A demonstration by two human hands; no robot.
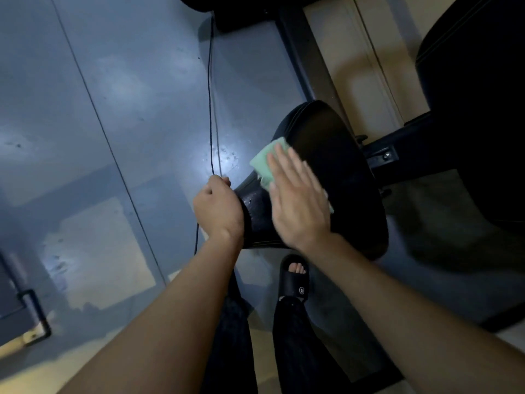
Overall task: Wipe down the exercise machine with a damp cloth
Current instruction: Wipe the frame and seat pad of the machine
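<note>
The exercise machine's black padded seat (335, 155) sits at the centre, glossy and wet near its front end. A pale green cloth (262, 160) lies on the seat's left side. My right hand (298, 203) presses flat on the cloth with straight fingers, covering most of it. My left hand (217, 209) grips the seat's narrow front end, fingers curled round its edge.
The machine's black frame (380, 156) runs right from under the seat. A large black pad (477, 109) fills the right side. A thin black cable (210, 109) hangs by my left hand. My sandalled foot (294, 280) stands on the grey floor (113, 109) below the seat.
</note>
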